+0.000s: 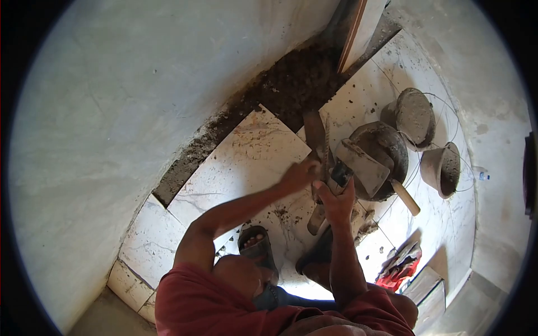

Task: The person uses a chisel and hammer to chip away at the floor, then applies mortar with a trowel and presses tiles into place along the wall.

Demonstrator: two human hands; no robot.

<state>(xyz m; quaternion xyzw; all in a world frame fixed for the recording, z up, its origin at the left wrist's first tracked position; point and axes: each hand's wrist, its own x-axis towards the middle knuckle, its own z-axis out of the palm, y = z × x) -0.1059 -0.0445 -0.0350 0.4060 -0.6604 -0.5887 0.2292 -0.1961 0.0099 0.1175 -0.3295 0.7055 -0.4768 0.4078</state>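
Observation:
My left hand [300, 175] reaches over a marble floor tile [246, 162] and closes on a long, mortar-stained trowel [314, 131], whose blade points toward the strip of dark mortar bed [291, 84]. Just to its right, my right hand [337, 201] grips a dark small tool [341, 173], touching the same trowel; a wooden handle end [316, 219] shows below the hands. What exactly the dark tool is cannot be made out. My sandalled feet [255, 246] stand on the tiles below.
A mortar pan [392, 143] with a wide wooden-handled trowel [367, 168] lies to the right. Two more mortar-crusted pans [416, 116] [443, 168] sit beyond it. A red cloth [400, 266] is at lower right. A plastered wall [112, 112] borders the left, a board [353, 31] the top.

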